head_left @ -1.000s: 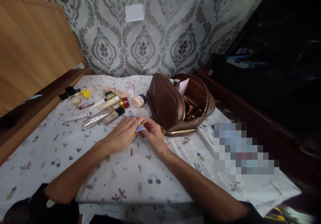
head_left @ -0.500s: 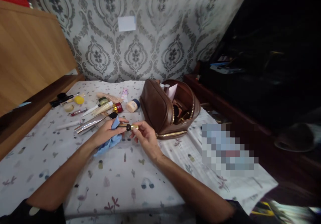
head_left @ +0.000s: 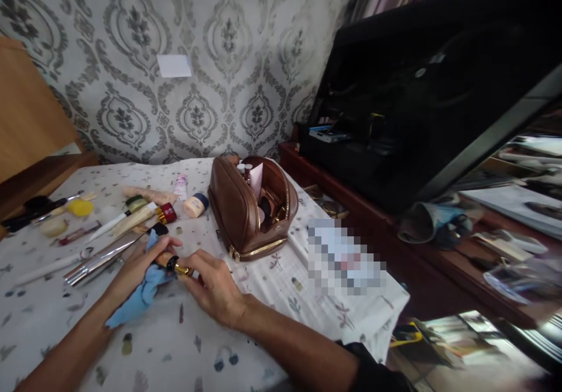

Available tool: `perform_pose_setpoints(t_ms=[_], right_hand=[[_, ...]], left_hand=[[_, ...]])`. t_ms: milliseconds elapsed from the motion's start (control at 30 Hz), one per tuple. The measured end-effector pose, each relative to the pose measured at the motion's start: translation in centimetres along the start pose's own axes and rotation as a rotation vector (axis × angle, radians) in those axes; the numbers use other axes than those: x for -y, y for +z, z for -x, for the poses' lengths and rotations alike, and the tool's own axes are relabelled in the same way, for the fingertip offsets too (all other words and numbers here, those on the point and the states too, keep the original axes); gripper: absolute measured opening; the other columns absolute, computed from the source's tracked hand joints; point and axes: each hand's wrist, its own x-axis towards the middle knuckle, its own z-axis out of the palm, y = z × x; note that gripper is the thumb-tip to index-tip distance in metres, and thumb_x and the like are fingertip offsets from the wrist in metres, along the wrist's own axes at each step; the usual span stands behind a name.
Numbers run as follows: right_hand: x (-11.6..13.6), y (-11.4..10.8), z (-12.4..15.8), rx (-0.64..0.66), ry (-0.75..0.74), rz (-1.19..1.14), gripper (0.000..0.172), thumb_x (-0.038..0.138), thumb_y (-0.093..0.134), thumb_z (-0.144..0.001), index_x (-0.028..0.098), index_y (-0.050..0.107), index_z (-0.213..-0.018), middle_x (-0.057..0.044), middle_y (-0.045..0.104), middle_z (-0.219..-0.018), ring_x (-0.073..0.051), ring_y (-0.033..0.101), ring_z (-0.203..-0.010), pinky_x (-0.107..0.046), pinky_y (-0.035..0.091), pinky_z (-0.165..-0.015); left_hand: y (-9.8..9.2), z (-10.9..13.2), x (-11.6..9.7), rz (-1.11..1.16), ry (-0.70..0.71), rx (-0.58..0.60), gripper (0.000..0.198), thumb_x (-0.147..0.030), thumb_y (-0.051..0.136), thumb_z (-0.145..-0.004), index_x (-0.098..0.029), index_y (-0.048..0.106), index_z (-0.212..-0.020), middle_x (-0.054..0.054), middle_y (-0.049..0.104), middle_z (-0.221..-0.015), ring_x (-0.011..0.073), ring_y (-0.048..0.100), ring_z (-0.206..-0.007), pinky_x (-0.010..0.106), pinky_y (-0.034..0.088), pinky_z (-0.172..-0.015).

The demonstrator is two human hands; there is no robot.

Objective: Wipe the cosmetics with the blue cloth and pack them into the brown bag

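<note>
A light blue cloth [head_left: 143,298] is bunched in my left hand [head_left: 139,260], which also closes around one end of a small slim cosmetic item [head_left: 176,265]. That item has a tan part, a black band and a gold end; its exact kind is unclear. The fingers of my right hand [head_left: 215,284] pinch the gold end. Just left of my hands lies a shiny silver tube-like case [head_left: 100,257]. Behind them are a dark red jar [head_left: 167,212] and a cream jar with a dark blue lid [head_left: 196,205].
A brown cosmetic bag [head_left: 237,216] stands unzipped, with several items inside. Brushes, a yellow sponge [head_left: 81,207] and a pink-white tube [head_left: 181,185] lie on the patterned cloth [head_left: 193,351]. A pixelated packet [head_left: 345,257] is at right, near a large black screen [head_left: 417,105].
The view has turned right, so bag and cosmetics appear further left. Both hands keep hold of the slim item, which now tilts down to the right, with more of its tan part showing.
</note>
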Motion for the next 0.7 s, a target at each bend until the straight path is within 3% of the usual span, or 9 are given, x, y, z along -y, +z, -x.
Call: perform_pose_setpoints(t_ms=[100,233,333,433,600,700], right_hand=[[0.5,-0.5,-0.4,-0.051,0.017,-0.033,0.021,0.035,0.054,-0.096,0.019,0.065,-0.106,-0.008,0.066,-0.097,-0.020,0.063,-0.087,-0.030,0.052,-0.078],[1.7,-1.5,-1.0,-0.166,0.245,-0.231,0.032,0.051,0.059,-0.091,0.020,0.065,-0.096,-0.002,0.064,-0.080,-0.016,0.060,-0.071,-0.027,0.047,-0.064],[2.9,-2.5,-1.0,-0.181,0.379,-0.421,0.038,0.059,0.062,-0.086,0.021,0.063,-0.090,0.002,0.059,-0.069,-0.015,0.058,-0.062,-0.027,0.045,-0.058],[4.3,-4.0,-0.4,-0.160,0.389,-0.416,0.034,0.055,0.066,-0.085,0.022,0.064,-0.088,0.003,0.059,-0.067,-0.015,0.057,-0.062,-0.027,0.044,-0.056],[6.2,-7.7,1.2,-0.098,0.310,-0.311,0.023,0.043,0.065,-0.090,0.022,0.068,-0.099,0.001,0.064,-0.074,-0.013,0.055,-0.065,-0.027,0.046,-0.060],[6.9,-10.3,2.5,-0.050,0.286,-0.276,0.023,0.035,0.066,-0.091,0.024,0.067,-0.111,-0.001,0.067,-0.080,-0.014,0.057,-0.066,-0.028,0.049,-0.062]], left_hand=[[0.0,0.7,-0.5,-0.096,0.016,0.010,0.061,-0.078,0.067,-0.066,-0.020,0.073,-0.083,0.002,0.065,-0.064,0.0219,0.063,-0.062,0.031,0.054,-0.059],[0.7,2.0,-1.2,-0.191,0.015,0.049,0.057,-0.075,0.055,-0.079,-0.023,0.073,-0.095,0.000,0.062,-0.057,0.0228,0.062,-0.060,0.032,0.053,-0.059],[1.6,3.2,-1.7,-0.148,-0.005,0.037,0.049,-0.072,0.056,-0.081,-0.029,0.073,-0.098,-0.002,0.062,-0.059,0.0217,0.060,-0.058,0.032,0.052,-0.057],[2.1,3.8,-1.9,-0.027,-0.002,0.049,0.044,-0.072,0.059,-0.078,-0.036,0.073,-0.097,-0.003,0.061,-0.057,0.0225,0.060,-0.057,0.034,0.053,-0.056],[2.3,3.6,-1.4,-0.004,-0.007,0.265,0.043,-0.070,0.066,-0.073,-0.033,0.074,-0.094,0.000,0.067,-0.063,0.0223,0.061,-0.058,0.032,0.052,-0.053],[3.4,3.7,-1.8,0.043,0.023,0.438,0.043,-0.065,0.066,-0.078,-0.027,0.072,-0.096,0.004,0.070,-0.073,0.0205,0.062,-0.062,0.030,0.052,-0.058]])
